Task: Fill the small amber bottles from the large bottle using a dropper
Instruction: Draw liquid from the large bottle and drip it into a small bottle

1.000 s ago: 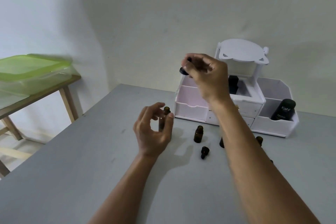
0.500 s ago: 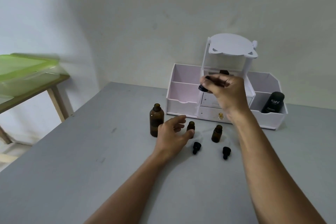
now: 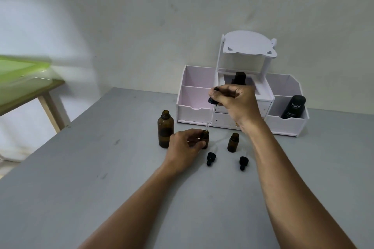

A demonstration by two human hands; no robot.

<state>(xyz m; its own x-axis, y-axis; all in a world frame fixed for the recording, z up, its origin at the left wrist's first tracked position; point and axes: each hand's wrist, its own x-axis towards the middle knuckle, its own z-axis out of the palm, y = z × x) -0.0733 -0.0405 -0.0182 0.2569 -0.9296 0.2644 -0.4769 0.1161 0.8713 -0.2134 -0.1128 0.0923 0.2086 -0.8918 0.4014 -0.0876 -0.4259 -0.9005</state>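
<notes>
Dropper [image 3: 211,108] hangs nearly upright with its long axis vertical. Its black rubber bulb is at the top and the clear glass tip points down, leaning slightly left, right at the mouth of a small amber bottle [image 3: 205,140]. The right hand [image 3: 236,101] pinches the bulb and collar between thumb and curled fingers, above the far part of the desk [image 3: 101,168]. The left hand [image 3: 185,145] curls thumb and fingers round that small bottle, which stands upright on the desk.

The large amber bottle [image 3: 165,132] stands uncapped just left of the left hand. A second small bottle [image 3: 233,142] stands open to the right. Two black dropper caps [image 3: 211,158] [image 3: 243,162] lie on the desk nearer the person. All of them sit in front of a white organizer [image 3: 194,111] at the desk's far edge, which holds a black Kahf bottle [image 3: 293,107] in its right compartment.

Half a second ago the left hand reached toward the small bottle with loose fingers; now it grips it. The dropper has come down and left to the bottle's mouth.
</notes>
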